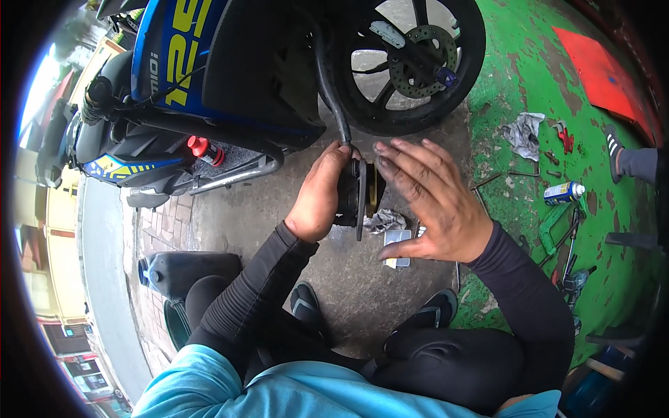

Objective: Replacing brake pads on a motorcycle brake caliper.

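Note:
My left hand [319, 191] is closed around a black mechanical part with a flat upright grey plate and a gold-coloured side [362, 198]. What kind of part it is does not show clearly, as my fingers cover its left and upper side. A dark curved tube [334, 90] comes down from the scooter [272, 63] to the top of this part. My right hand [442, 202] is open just to the right of it, fingers stretched out and thumb apart, with dark grime on the fingertips. Beyond both hands stands the scooter's wheel with its brake disc [421, 63].
A red bottle [205, 150] rests on the scooter's footboard. Below the hands lie a rag [385, 221] and a clear plastic box [398, 245]. Rightward on the green floor are a crumpled cloth [523, 134], spray can [564, 193] and several tools. A dark jerrycan [191, 270] lies at left.

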The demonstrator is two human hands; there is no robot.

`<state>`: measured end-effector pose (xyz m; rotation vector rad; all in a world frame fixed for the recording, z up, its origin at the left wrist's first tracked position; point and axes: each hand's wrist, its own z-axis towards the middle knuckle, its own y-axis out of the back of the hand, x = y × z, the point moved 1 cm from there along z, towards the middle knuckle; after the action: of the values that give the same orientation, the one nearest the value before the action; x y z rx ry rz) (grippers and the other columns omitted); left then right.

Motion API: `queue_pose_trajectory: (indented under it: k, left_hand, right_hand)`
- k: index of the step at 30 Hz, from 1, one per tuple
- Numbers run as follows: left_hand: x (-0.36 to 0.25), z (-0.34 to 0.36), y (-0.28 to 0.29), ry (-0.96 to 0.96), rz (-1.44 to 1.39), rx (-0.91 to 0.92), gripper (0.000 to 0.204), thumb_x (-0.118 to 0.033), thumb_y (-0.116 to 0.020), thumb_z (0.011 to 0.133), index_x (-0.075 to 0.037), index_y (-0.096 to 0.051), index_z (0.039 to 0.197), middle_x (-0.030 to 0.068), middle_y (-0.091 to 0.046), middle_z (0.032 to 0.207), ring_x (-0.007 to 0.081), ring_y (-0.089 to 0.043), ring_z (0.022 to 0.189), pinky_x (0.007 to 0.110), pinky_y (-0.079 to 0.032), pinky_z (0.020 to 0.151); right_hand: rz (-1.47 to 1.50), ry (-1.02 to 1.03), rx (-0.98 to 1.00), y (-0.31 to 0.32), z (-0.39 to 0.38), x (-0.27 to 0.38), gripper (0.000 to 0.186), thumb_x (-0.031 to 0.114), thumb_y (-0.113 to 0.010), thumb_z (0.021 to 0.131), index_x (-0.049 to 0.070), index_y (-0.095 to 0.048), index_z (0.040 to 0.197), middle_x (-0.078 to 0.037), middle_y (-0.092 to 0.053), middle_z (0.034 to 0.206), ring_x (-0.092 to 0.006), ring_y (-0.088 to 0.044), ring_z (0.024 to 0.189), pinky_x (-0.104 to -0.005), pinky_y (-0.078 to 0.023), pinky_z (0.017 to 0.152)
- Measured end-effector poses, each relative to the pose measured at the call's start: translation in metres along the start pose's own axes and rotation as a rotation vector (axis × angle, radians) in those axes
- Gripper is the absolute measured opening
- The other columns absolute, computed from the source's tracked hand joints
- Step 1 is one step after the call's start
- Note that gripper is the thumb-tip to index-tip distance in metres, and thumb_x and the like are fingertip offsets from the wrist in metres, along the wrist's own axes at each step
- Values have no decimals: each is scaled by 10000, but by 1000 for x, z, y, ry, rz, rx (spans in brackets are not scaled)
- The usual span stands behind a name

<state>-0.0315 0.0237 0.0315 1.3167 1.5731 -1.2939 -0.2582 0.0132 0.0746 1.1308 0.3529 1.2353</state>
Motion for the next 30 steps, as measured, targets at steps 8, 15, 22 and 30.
queue_pose_trajectory:
  k: [8, 15, 22, 30]
  left_hand:
    - [-13, -8, -24, -68, 227, -124, 484, -373, -352, 1096, -7, -533, 1356, 88, -641, 1229, 151, -609, 1123, 294, -472, 988]
    - [-2, -1, -17, -47, 248, -88, 493, -359, -316, 1107, -5, -513, 1387, 89, -632, 1245, 156, -590, 1142, 285, -445, 1011]
    - [-7, 2, -27, -70, 187, -141, 419, -335, -367, 1089, 14, -545, 1238, 50, -615, 982, 129, -572, 887, 266, -476, 798]
    - [-8, 4, -30, -1, 99, -72, 369, -381, -367, 1082, -62, -525, 1180, 21, -597, 969, 84, -580, 833, 255, -492, 757]
  right_hand:
    - [30, 6, -26, -21, 2, -5, 1100, 434, -877, 689, 30, -350, 1567, -154, -388, 1604, -303, -331, 1510, -530, -228, 1239]
    - [44, 13, 0, -28, 1, -9, 1109, 407, -878, 699, 13, -323, 1575, -183, -392, 1597, -311, -313, 1522, -543, -204, 1243]
    - [27, 14, 23, -21, 3, -14, 1074, 439, -860, 727, 40, -341, 1578, -186, -424, 1571, -323, -323, 1514, -533, -209, 1245]
    - [409, -137, -87, -9, -10, -49, 914, 416, -873, 777, 39, -461, 1500, -202, -559, 1440, -363, -553, 1325, -461, -441, 1125]
